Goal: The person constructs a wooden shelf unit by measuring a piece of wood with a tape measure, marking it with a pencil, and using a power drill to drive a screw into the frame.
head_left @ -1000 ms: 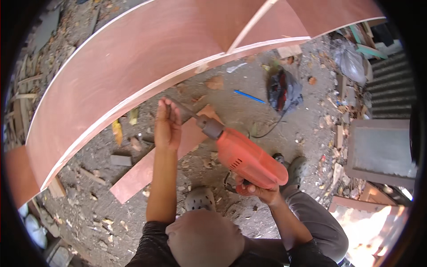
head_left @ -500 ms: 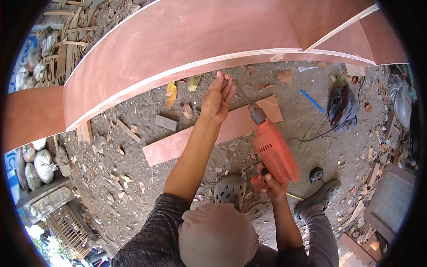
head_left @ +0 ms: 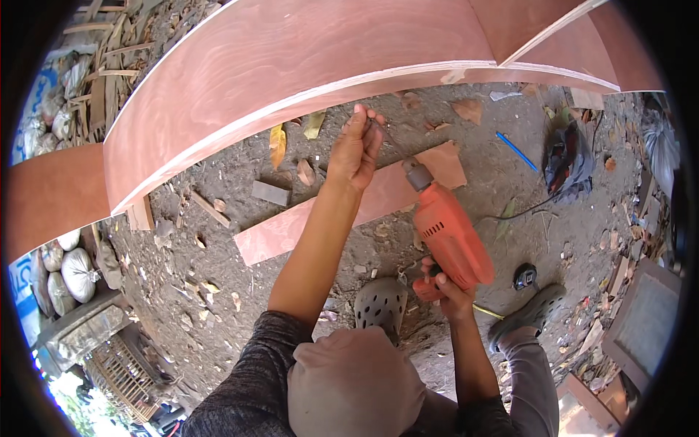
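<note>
My left hand (head_left: 357, 149) is raised below the curved plywood board (head_left: 291, 58), its fingers curled round the tip end of the long thin bit (head_left: 393, 146). That bit runs from the chuck of a red power drill (head_left: 448, 237). My right hand (head_left: 451, 295) grips the drill's handle, low on the body. Beneath the drill and left arm, a narrow plywood strip (head_left: 273, 237) lies on the dirt ground, crossing at a slant.
A blue pen (head_left: 515, 151) and dark bag (head_left: 566, 156) lie right of the drill. A tape measure (head_left: 524, 276) sits by my right shoe. Tied sacks (head_left: 79, 275) are piled left, beside a wooden slatted crate (head_left: 120, 375). A framed panel (head_left: 641, 317) lies at right.
My view has swung leftward, so boards and ground appear farther right. My left hand has risen in the picture, with its fingers more curled at the bit; the drill points more steeply upward.
</note>
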